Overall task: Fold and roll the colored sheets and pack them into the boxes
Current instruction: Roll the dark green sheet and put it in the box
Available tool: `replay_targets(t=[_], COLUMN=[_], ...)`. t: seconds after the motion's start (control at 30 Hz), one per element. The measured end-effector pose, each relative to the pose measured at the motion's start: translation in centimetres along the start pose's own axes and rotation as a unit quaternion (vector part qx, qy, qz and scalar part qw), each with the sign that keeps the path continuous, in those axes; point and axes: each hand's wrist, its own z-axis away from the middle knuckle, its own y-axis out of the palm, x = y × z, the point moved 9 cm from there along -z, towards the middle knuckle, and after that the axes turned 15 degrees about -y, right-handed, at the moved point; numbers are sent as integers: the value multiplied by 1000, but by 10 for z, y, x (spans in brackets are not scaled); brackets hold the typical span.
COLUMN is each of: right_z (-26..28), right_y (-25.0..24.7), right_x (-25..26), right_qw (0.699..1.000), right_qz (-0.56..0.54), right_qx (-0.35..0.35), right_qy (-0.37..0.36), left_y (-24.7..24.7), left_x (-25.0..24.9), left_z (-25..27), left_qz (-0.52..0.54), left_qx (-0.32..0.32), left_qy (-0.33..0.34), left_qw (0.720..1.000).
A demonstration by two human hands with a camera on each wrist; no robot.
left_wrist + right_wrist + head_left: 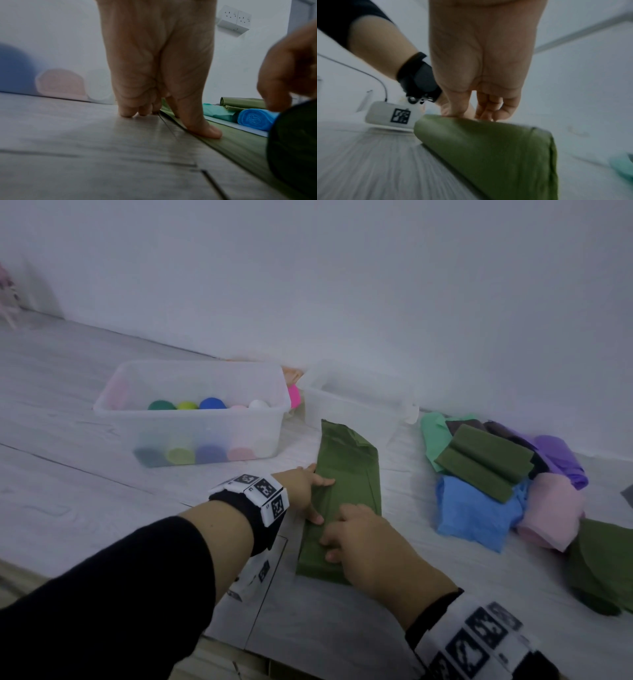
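Now rolling green sheet (346, 474): my left hand (303, 486) pressing flat on edge, right hand (363, 542) pinching roll; keep turns tight, edges aligned.

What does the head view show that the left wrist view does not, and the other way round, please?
Only the head view shows the two clear boxes: the left box holds coloured rolls, and the right box looks empty. Only the left wrist view shows the wall sockets and the spiral end of the blue roll. Both show the left hand with its thumb pressing the long green folded sheet on the table, and the right hand at the sheet's near, rolled end.
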Motion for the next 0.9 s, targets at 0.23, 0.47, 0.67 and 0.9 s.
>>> replay_targets(t=[0.23, 0.47, 0.67, 0.9], right_z=[-3, 5, 0, -3], right_y=[6, 3, 12, -2], right_x=[6, -13, -16, -14], right_qw=[999, 985, 982, 992], right_qz=[8, -165, -165, -95], right_qx=[38, 36, 65, 1], right_qy=[-6, 38, 63, 79], left_y=[1, 5, 4, 3], left_x=[3, 2, 1, -1], left_z=[0, -1, 1, -2], left_qz=[19, 25, 27, 36], left_qx=[11, 0, 1, -8], left_qy=[6, -3, 1, 5], left_qw=[1000, 1000, 1000, 999])
